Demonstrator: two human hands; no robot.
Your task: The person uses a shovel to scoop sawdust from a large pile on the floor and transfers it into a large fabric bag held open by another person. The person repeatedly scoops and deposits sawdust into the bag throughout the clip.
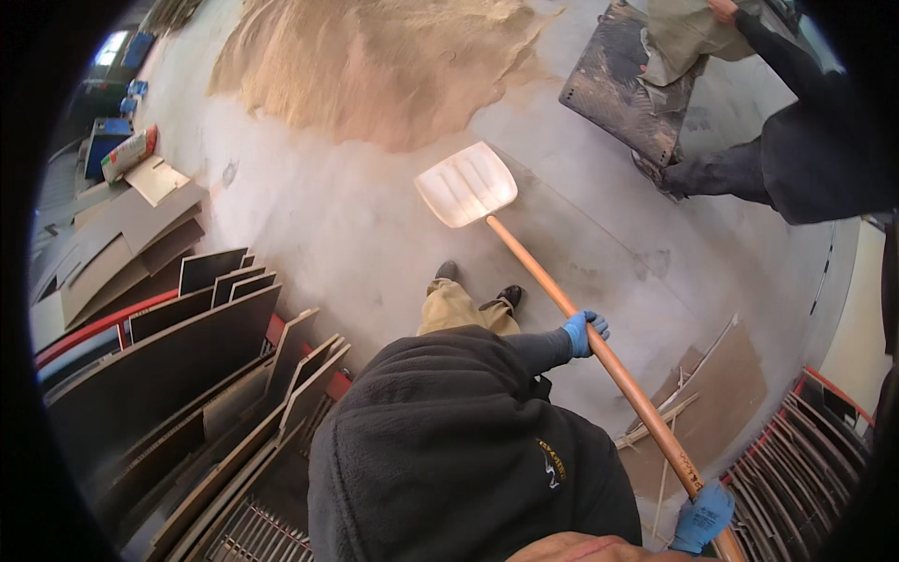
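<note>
My left hand (582,333), in a blue glove, is closed around the middle of the orange-brown wooden shaft (618,375) of a shovel. Near the shaft's upper end my right hand (702,518), also blue-gloved, wraps around it. The shovel's broad white blade (466,184) is out in front of my feet, at or just above the dusty floor; I cannot tell whether it touches. Nothing heaped shows on the blade. Just beyond it spreads a large heap of tan, sand-like material (375,66).
Another person (824,150) stands at the far right, a hand on a beige sack (693,42) over a dark, dusty slab (627,84). Left are racked panels (159,375) and stacked boards (122,248). Right are loose boards (721,403) and a red-framed rack (796,468).
</note>
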